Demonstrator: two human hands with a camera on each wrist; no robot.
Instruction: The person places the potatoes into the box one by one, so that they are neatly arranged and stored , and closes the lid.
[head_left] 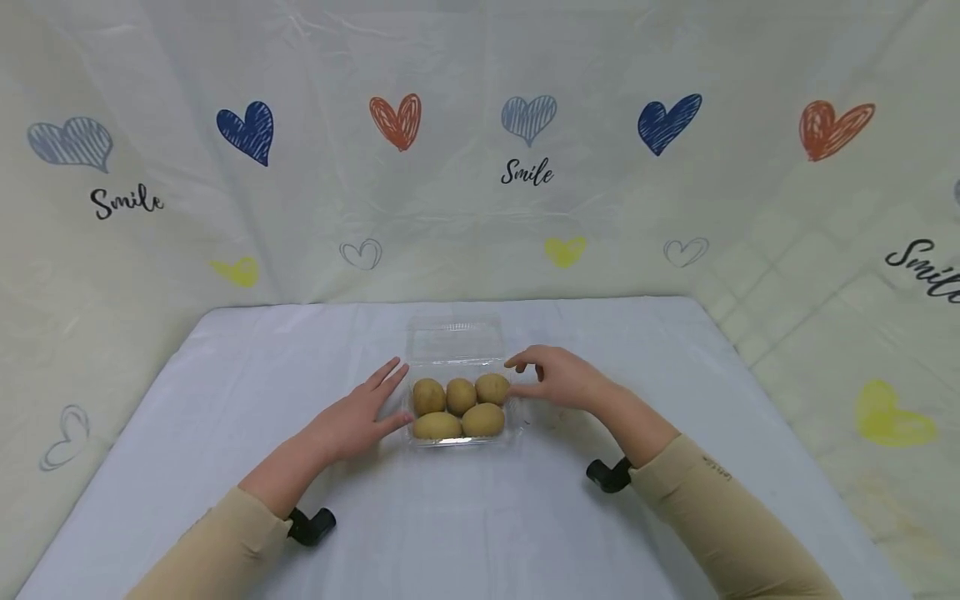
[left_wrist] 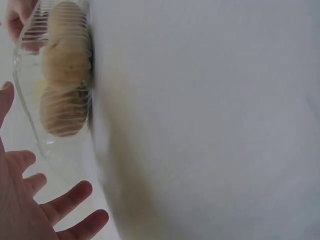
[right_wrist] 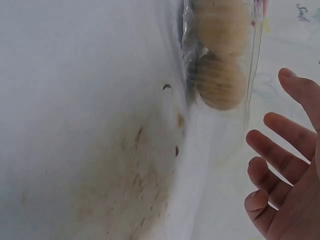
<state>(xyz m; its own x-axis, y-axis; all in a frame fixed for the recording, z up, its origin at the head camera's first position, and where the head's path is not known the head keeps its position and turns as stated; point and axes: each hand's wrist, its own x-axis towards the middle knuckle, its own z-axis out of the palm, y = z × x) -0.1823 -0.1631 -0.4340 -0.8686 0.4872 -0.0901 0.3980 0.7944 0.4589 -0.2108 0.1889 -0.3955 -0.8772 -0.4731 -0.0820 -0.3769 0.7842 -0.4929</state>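
Several yellowish-brown potatoes (head_left: 483, 420) lie in two rows inside a transparent plastic clamshell box (head_left: 457, 442). Its hinged lid (head_left: 454, 342) is folded back, away from me. At the box's left side, my left hand (head_left: 352, 423) has its fingers spread and its thumb tip right at the rim. My right hand (head_left: 558, 377) is at the opposite side, fingers loosely bent and thumb near the rear right potato. In the left wrist view, potatoes (left_wrist: 65, 112) show through the ribbed wall. The right wrist view shows a potato (right_wrist: 221, 82) beside the relaxed right fingers, with nothing in the palm.
A white cloth covers the table (head_left: 465, 533). Brown dirt smudges and dark crumbs (right_wrist: 140, 175) mark the cloth right of the box. Behind the table hangs a pale curtain (head_left: 450, 200) printed with hearts and lettering. Black wrist cameras (head_left: 311, 527) sit under both sleeves.
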